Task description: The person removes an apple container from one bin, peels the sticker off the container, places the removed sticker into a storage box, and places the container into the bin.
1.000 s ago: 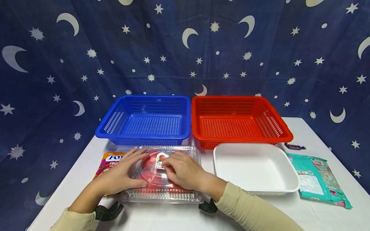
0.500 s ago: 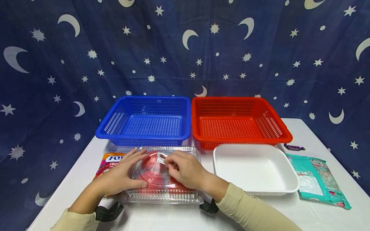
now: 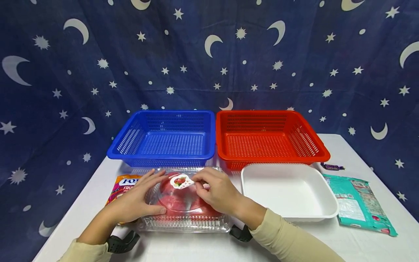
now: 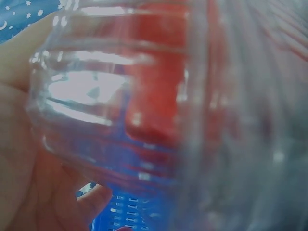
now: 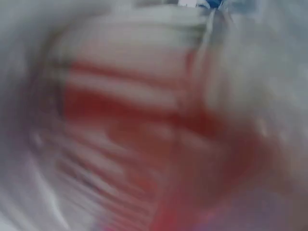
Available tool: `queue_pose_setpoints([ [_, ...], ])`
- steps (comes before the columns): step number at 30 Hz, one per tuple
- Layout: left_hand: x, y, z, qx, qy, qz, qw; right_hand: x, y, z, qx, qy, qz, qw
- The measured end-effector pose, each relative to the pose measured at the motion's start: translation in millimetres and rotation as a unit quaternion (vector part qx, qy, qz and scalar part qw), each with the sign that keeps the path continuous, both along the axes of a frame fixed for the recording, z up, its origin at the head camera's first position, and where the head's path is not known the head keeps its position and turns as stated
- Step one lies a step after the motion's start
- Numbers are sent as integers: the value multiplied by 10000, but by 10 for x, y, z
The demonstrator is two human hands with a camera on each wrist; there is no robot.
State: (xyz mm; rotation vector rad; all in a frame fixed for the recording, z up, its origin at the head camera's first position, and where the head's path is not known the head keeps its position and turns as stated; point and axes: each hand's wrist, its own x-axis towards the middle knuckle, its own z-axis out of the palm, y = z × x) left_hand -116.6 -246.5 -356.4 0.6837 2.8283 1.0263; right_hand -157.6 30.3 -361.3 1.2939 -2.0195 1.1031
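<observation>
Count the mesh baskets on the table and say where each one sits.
2. The blue basket sits at the back left, and the red basket is right beside it at the back right, behind the white tray.

Two baskets (image 3: 163,138) (image 3: 268,136) side by side at the back; clamshell (image 3: 183,214) before the left, tray (image 3: 288,189) before the right, on worktop (image 3: 360,247).

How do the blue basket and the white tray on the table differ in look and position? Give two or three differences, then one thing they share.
The blue basket has perforated, mesh-like walls; the white tray has smooth solid walls. The blue basket stands at the back left, behind the clear container; the white tray lies nearer, on the right, in front of the red basket. Both are rectangular, open-topped and hold nothing.
</observation>
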Motion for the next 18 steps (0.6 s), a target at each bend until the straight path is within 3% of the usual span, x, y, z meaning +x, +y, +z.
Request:
queue_pose_setpoints([
  [9,-18,12,-19,30,30,-52,10000,-10,412,137,-310,671,-276,9969],
  [18,-7,-17,-26,76,138,-104,9998,5,911,181,-182,944,-1082,9895],
])
